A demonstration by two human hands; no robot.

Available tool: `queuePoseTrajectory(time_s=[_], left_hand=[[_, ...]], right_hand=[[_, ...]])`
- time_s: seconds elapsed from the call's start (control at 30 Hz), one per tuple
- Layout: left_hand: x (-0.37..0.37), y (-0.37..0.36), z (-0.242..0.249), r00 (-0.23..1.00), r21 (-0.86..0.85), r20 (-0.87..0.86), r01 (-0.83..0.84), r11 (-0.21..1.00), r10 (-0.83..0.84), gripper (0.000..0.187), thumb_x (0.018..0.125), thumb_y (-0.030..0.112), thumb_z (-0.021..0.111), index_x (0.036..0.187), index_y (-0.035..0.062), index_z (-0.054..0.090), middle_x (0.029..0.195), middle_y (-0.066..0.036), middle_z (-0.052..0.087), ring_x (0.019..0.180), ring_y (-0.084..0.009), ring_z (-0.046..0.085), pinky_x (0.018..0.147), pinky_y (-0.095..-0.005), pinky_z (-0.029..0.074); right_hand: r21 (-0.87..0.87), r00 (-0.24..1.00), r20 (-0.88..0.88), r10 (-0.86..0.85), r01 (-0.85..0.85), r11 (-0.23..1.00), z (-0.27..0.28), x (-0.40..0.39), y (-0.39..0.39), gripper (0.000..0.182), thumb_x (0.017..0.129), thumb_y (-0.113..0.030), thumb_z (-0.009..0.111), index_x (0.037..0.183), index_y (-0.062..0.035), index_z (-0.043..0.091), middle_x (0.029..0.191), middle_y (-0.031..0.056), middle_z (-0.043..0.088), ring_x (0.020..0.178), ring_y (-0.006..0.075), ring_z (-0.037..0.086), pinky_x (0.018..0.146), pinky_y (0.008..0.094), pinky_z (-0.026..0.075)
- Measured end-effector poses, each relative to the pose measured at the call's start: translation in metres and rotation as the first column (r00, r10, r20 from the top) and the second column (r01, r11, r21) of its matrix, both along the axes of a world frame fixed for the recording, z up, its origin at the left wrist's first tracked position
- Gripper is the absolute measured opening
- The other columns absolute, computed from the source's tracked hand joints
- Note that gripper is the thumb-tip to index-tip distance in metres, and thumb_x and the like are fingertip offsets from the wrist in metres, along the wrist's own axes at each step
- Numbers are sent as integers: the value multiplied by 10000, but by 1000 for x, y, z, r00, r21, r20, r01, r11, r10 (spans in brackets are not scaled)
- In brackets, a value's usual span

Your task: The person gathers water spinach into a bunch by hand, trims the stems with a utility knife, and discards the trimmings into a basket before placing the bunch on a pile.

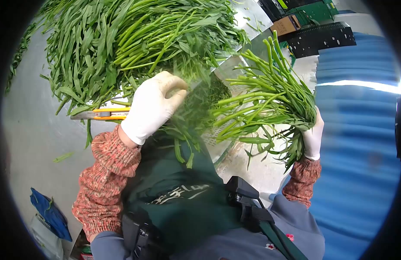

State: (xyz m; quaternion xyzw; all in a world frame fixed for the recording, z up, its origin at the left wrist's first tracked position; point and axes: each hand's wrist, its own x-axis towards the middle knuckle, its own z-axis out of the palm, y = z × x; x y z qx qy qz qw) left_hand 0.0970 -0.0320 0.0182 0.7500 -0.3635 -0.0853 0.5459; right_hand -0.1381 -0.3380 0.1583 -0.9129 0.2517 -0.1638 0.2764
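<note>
My left hand (155,104), in a white glove, is closed, with thumb and forefinger curled together. An orange utility knife (111,114) juts out from its little-finger side, its end pointing left over the metal table. Blurred leaves hang just right of these fingers. My right hand (313,134), also gloved in white, is wrapped round the leafy part of a bunch of water spinach (270,95). The bunch's cut stems point up and left. Beyond my left hand lies a large heap of water spinach (135,39), leaves mostly left and stems in the middle.
The metal table (31,117) carries a few loose leaves. A white perforated basket (213,145) stands between my hands, partly hidden by greens. Blue corrugated sheeting (356,173) is at right. Dark crates (324,38) and a cardboard box (285,25) are at the back right.
</note>
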Motion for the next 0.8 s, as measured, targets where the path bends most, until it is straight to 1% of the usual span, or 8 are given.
queuePoseTrajectory(time_s=[0.17, 0.23, 0.3, 0.33, 0.43, 0.53, 0.63, 0.8], left_hand=[[-23, -14, 25, 985, -120, -143, 76, 990, -93, 106, 822, 65, 672, 887, -18, 688, 812, -105, 657, 722, -194, 622, 672, -294, 486], [-31, -16, 33, 981, -79, -136, 129, 988, -139, 96, 808, 79, 710, 818, -15, 693, 700, -99, 646, 635, -180, 611, 619, -289, 484], [-41, -12, 35, 911, -123, -286, 273, 954, -297, 108, 798, 82, 726, 784, -18, 687, 660, -97, 633, 610, -164, 606, 582, -287, 473], [-43, -10, 38, 908, -126, -175, 363, 923, -381, 98, 791, 77, 738, 771, -6, 689, 668, -96, 632, 614, -176, 613, 569, -290, 469], [-59, -12, 43, 964, -92, 159, 229, 969, -212, 319, 716, 133, 790, 1015, 73, 699, 808, -79, 646, 693, -240, 635, 608, -334, 494], [-66, -33, 53, 877, 94, 370, 294, 951, -308, 798, 641, 196, 783, 1384, 143, 496, 1164, -101, 575, 921, -270, 589, 761, -366, 468], [-76, -66, 40, 737, 190, 600, 245, 951, -310, 495, 706, 154, 649, 1196, 118, 589, 991, -70, 572, 847, -235, 580, 692, -323, 432], [-75, -59, 28, 829, 131, 451, 306, 943, -331, 232, 690, 73, 613, 922, 84, 607, 798, -76, 565, 720, -272, 603, 620, -369, 471]], right_hand=[[-3, 997, -61, -52, 52, 999, -2, 2, 11, 441, 816, -118, 709, 1200, 43, 565, 1090, 65, 646, 966, 117, 580, 887, 265, 454], [13, 997, -64, -47, 47, 999, -4, 4, 12, 443, 815, -117, 709, 1201, 45, 563, 1096, 66, 647, 972, 117, 580, 890, 265, 452], [38, 998, -57, -35, 37, 999, -5, 4, 12, 448, 821, -118, 702, 1213, 46, 559, 1090, 63, 647, 972, 121, 581, 890, 268, 454], [41, 998, -57, -34, 36, 999, -5, 4, 13, 449, 823, -117, 700, 1217, 46, 558, 1086, 61, 647, 969, 122, 581, 889, 269, 455], [127, 998, -38, -53, 58, 990, -8, 7, 16, 497, 786, -129, 767, 1212, 30, 565, 1064, 75, 677, 938, 127, 610, 854, 268, 477], [155, 994, -111, -16, 33, 987, -6, 15, 30, 475, 831, -127, 705, 1241, 50, 545, 1124, 78, 649, 984, 124, 594, 882, 263, 465], [74, 988, -144, 63, -53, 996, -10, 17, 28, 492, 831, -131, 711, 1253, 52, 537, 1133, 84, 650, 985, 126, 598, 888, 263, 464], [165, 997, -32, -73, 78, 983, -15, 12, 25, 495, 768, -48, 745, 1222, 36, 569, 1070, 93, 686, 943, 132, 621, 856, 277, 486]])
